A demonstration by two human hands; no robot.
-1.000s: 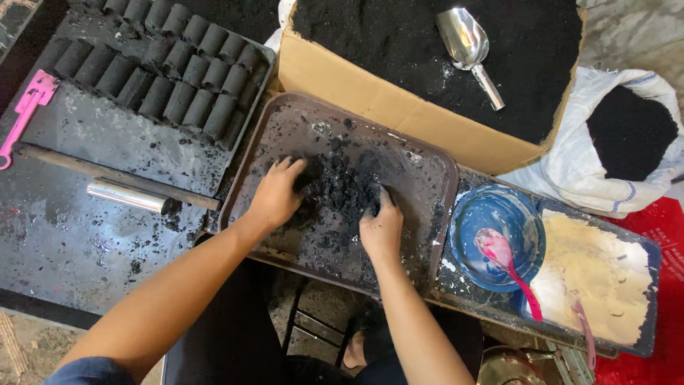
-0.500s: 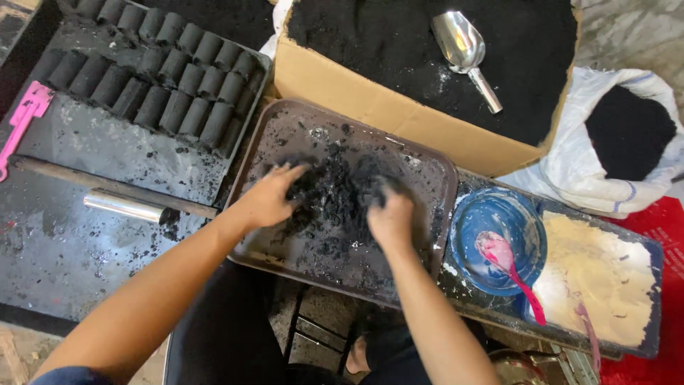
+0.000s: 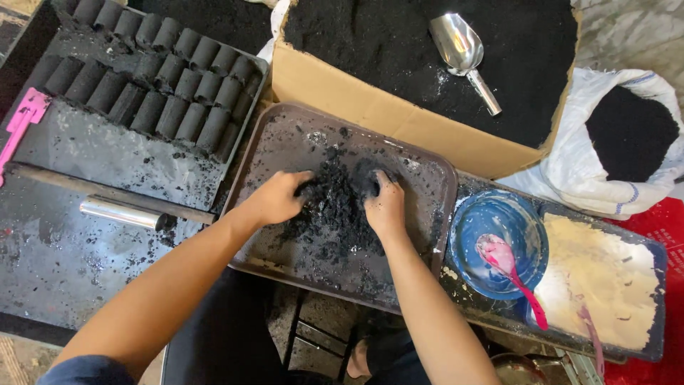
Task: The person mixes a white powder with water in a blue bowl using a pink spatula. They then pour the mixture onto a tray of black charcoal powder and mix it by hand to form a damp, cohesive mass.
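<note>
A dark rectangular tray point(image 3: 420, 167) in front of me holds a heap of wet black charcoal mix point(image 3: 333, 207). My left hand point(image 3: 274, 199) presses into the heap's left side, fingers curled into the black mass. My right hand point(image 3: 385, 207) digs into the right side, fingertips buried in the mix. Both hands are smeared black and grip clumps of the material.
Rows of black cylindrical briquettes point(image 3: 153, 78) lie on a tray at upper left, beside a pink tool point(image 3: 25, 117) and a metal tube point(image 3: 121, 212). A cardboard box of black powder point(image 3: 399, 114) holds a metal scoop point(image 3: 462, 51). A blue bowl point(image 3: 474, 221) with a pink spoon, pale powder point(image 3: 598, 278) and a white sack point(image 3: 605, 178) sit right.
Both hands have kept kneading the heap: they pulled together and lifted the mix half a second ago, and now press down into it again, slightly farther up the tray.
</note>
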